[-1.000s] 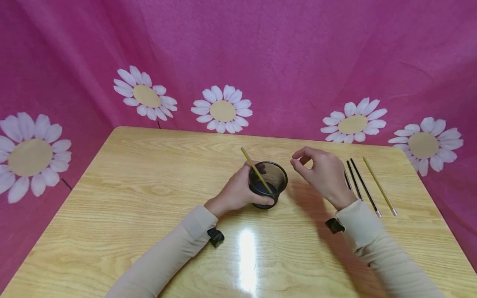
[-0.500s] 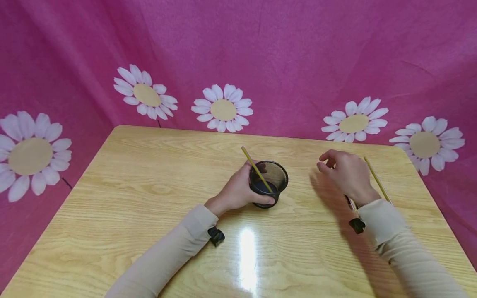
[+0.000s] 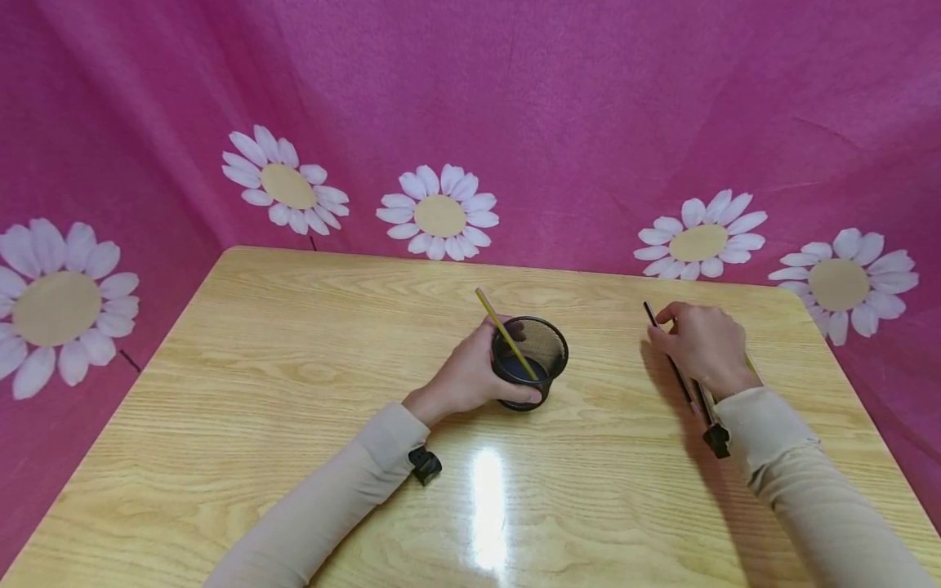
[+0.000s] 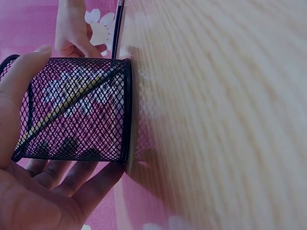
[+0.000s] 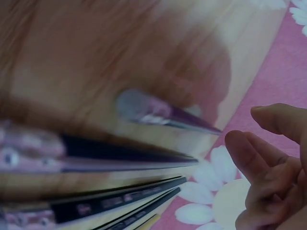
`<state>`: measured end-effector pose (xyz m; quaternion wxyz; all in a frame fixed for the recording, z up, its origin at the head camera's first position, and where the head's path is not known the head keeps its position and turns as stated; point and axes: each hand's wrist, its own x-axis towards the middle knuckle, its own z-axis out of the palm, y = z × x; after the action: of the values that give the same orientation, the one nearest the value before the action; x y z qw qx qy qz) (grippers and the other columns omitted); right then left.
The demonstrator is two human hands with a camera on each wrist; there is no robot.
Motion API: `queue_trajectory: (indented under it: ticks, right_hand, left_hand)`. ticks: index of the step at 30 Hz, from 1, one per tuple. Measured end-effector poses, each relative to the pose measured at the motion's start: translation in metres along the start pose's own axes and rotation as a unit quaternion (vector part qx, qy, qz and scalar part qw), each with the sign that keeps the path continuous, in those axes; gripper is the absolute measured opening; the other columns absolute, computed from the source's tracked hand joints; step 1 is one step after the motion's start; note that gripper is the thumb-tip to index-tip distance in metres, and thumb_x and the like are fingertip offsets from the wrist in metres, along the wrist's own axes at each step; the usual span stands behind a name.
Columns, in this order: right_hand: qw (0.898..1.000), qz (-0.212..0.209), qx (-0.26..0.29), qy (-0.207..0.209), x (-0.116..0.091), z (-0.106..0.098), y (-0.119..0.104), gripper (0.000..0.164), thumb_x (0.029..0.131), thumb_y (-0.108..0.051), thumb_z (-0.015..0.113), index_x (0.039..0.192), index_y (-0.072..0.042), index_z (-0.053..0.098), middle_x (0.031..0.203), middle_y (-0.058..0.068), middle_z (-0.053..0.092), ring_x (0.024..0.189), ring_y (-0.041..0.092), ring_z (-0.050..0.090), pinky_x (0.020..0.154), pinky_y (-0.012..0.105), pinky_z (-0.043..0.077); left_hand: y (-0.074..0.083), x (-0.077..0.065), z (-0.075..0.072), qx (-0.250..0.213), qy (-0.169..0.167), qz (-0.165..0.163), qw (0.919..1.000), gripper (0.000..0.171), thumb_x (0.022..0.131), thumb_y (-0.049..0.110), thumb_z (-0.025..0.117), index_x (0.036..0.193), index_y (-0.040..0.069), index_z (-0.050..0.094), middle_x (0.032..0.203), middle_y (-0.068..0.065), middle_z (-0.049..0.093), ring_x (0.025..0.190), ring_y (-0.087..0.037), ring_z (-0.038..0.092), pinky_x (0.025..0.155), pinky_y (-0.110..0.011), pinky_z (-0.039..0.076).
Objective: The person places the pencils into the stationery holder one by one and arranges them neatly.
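Note:
My left hand (image 3: pixel 466 371) grips a black mesh pencil cup (image 3: pixel 544 336), thumb across its near side, fingers behind it. The cup stands slightly tilted in the head view, with a yellow pencil (image 3: pixel 491 309) leaning out over its left rim. To the right, my right hand (image 3: pixel 702 347) is low over a group of pencils. A black pencil (image 3: pixel 680 377) lies under its thumb and index fingertips, overlapped by them in the head view. In the right wrist view thumb and index stand apart, right beside that pencil's far end. Nothing shows between them.
More black pencils (image 5: pixel 120 155) with shiny ends lie side by side, partly hidden under the right wrist in the head view. A second yellow pencil (image 3: pixel 751 366) is beyond the hand. The wooden table (image 3: pixel 309 351) meets a pink daisy-printed cloth (image 3: pixel 559 122).
My right hand has moved right, away from the cup, and come down over the pencils. The left hand and the cup have stayed in place.

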<state>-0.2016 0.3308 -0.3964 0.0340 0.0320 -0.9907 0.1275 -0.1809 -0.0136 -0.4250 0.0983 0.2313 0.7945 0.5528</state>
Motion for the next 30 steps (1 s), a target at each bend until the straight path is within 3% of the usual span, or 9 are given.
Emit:
queue_trajectory:
  ticks: [14,30]
  right_hand:
    - [0.999,0.016,-0.014,-0.043,0.002,0.006,0.014,0.03,0.092,-0.027,0.068,0.108,-0.002,0.075,0.097,0.022,0.074,0.084,0.043,0.066,0.059,0.055,0.049]
    - [0.999,0.011,-0.007,-0.038,0.001,0.009,0.016,0.025,0.092,-0.024,0.069,0.104,-0.004,0.076,0.092,0.018,0.074,0.08,0.038,0.065,0.058,0.051,0.049]
  left_hand:
    - [0.0,0.0,0.0,0.004,0.005,-0.002,1.0,0.096,0.064,0.021,0.1,0.143,0.011,0.047,0.134,-0.009,0.063,0.125,-0.022,0.058,0.111,-0.038,0.042]
    - [-0.002,0.0,0.0,0.008,0.004,0.0,1.0,0.095,0.065,0.021,0.1,0.143,0.012,0.047,0.134,-0.007,0.063,0.125,-0.021,0.058,0.111,-0.038,0.042]
